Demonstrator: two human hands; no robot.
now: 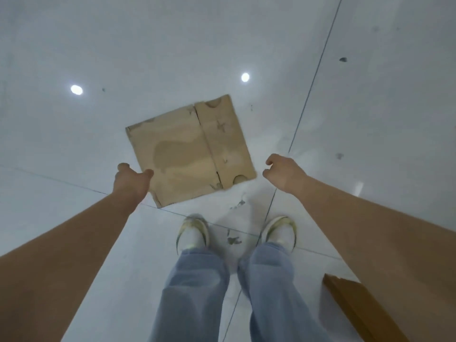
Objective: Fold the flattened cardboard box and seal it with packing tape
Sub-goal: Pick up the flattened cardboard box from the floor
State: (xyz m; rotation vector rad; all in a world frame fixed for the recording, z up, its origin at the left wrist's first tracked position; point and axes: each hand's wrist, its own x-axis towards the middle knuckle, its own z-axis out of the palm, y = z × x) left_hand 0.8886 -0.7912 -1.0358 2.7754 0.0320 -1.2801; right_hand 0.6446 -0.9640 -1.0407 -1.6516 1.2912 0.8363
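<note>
Floor [370, 95]: pale glossy tiles.
Cardboard [190, 149]: flat, stained, centre frame.
Left hand [132, 181]: thumb touching cardboard's left edge (grip unclear).
Right hand [283, 172]: fingers curled, empty.
Shoes [193, 233]: below.

Single head-worn wide-angle view, aimed steeply downward from standing height at the white tiled floor [370, 119]. Well above the scene, not close. Both forearms entering from the lower left and lower right corners, left hand [130, 181] and right hand [283, 171] near mid-frame. Legs and shoes [193, 234] at bottom centre, directly beneath the lens. Flattened cardboard box [190, 151] at frame centre, ahead of the feet. Tile joints bowed toward the borders by lens distortion. Brown cardboard piece [357, 307] cut off at the lower right edge. No second view for overlap.
</note>
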